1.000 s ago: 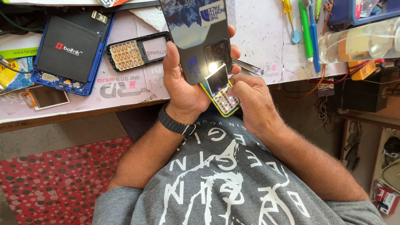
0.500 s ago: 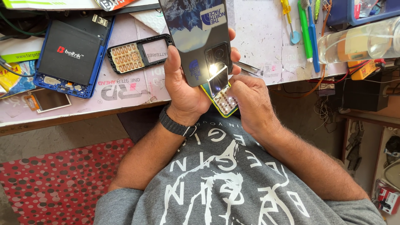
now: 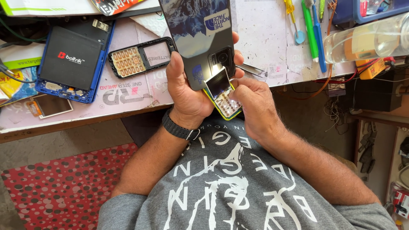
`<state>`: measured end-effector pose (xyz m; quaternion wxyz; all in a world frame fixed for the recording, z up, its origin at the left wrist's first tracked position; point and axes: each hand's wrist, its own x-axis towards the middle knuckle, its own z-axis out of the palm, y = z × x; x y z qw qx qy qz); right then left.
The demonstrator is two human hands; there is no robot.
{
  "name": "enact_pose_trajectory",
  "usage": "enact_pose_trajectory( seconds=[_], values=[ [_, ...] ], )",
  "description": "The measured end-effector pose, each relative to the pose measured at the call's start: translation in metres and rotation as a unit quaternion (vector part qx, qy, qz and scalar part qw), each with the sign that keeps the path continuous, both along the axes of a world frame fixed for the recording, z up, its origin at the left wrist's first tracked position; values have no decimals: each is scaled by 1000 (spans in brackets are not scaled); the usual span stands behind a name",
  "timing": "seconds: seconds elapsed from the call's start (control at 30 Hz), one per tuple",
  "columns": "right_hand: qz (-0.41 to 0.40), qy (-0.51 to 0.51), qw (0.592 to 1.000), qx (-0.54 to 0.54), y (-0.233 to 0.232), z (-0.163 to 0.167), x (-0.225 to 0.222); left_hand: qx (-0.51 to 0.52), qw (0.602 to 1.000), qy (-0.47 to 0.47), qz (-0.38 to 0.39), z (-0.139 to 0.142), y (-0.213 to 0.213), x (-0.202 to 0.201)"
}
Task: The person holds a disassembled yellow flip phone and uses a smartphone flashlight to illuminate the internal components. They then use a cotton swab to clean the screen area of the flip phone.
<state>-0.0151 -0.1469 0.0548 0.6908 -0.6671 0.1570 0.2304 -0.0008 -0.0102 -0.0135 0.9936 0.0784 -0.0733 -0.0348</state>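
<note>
Nearest, the right hand (image 3: 255, 106) pinches a small yellow-edged keypad phone board (image 3: 226, 100) with a loose little screen, held just before the chest. The left hand (image 3: 189, 91), its grip wrapped tight, holds a dark glossy smartphone (image 3: 198, 38) upright above it. Beyond, on the desk (image 3: 264, 38), lie a black keypad frame (image 3: 140, 57) and an opened blue phone with black battery (image 3: 72, 59).

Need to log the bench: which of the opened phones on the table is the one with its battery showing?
The blue-framed phone at the table's left, lying open with a black battery in it; the black keypad frame beside it is an empty shell.
</note>
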Motion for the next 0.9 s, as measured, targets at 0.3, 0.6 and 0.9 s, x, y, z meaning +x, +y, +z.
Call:
enact_pose_trajectory(
  seconds=[0.3, 0.6, 0.9],
  values=[
    [-17, 20, 1000, 18, 2, 3, -1, -7, 1000, -5, -1, 0, -1, -1],
    [-41, 31, 998, 22, 8, 4, -1, 1, 1000, -2, -5, 0, -1, -1],
    [-36, 22, 999, 8, 9, 2, -1, -17, 1000, -2, -11, 0, -1, 0]
  ],
)
